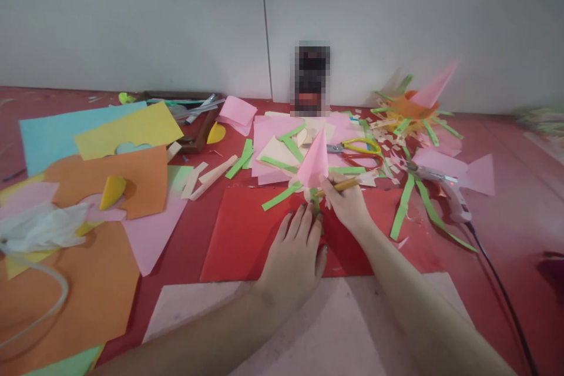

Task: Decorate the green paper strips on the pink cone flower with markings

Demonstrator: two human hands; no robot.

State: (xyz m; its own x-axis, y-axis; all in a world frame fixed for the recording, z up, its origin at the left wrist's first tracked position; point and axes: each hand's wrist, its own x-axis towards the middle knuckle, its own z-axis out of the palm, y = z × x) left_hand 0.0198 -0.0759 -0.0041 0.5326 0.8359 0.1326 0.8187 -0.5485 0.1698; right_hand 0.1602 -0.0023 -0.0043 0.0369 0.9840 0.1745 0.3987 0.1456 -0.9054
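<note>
My left hand (293, 247) lies flat on a shiny red sheet (238, 235), fingers stretched forward, with the fingertips against a green paper strip (315, 195). In my right hand (350, 205) is a yellow pencil (346, 185), gripped close to its left end, which points at the paper piece in front of me. A pink paper cone (315, 161) stands just beyond both hands, and green strips spread from its base. One of them, a loose-ended green strip (282, 195), reaches left over the red sheet. My fingers partly hide the strip under them.
Behind the cone lie yellow-handled scissors (361, 145). To the right, a glue gun (456, 194) trails a black cord. A finished-looking orange piece with a pink cone (434, 91) stands at back right. Orange sheets (83, 282) and a plastic bag (44, 226) cover the left. A wall (132, 23) closes off the back.
</note>
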